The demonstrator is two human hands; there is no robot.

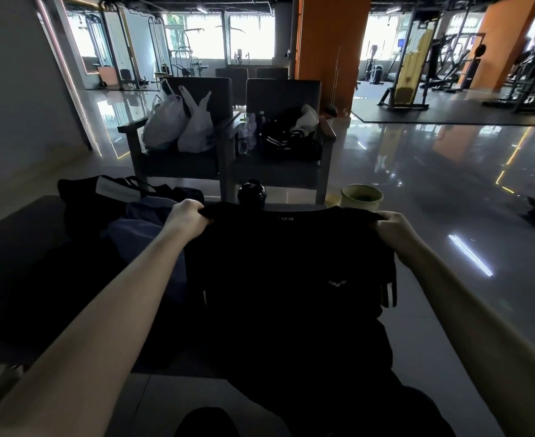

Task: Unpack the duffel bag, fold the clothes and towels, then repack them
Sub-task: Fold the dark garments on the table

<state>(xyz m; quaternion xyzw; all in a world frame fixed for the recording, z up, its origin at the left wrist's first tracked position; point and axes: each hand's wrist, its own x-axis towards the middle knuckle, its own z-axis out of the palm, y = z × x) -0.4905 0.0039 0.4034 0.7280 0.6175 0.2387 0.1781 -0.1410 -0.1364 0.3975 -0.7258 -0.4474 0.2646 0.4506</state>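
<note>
Pushed back at the far left of the dark flat worktop (23,247), a soft black fabric duffel bag (80,200) with a pale panel on its side, presumably parked there to leave folding room nearer; too dim to tell whether zipped or gaping. Just right of it and touching, a rumpled blue-grey cloth (140,231), garment or towel not to be told, heaped rather than folded, so likely waiting its turn. Next, the left hand (185,216), grip closed tight, fingers curled round one bunched shoulder of a black short-sleeved T-shirt (291,272). Held up in the air between both hands, collar edge far and taut, small white logo on the chest toward the right, the rest hanging down toward the near side. Stretched wide like this probably to shake out creases and square the shoulders before laying flat for a fold. Beyond the collar, at or just past the worktop's far edge, a black round-lidded shaker bottle (252,193), standing clear of the cloth. Further right, apparently on the glossy floor, a pale green round tub (362,197). Last, the right hand (392,225), grip likewise clenched on the other shoulder and level with the left, keeping the shirt even. Judging by all this: unpacking at least partly done, folding of this shirt only starting, repacking yet to come.
</note>
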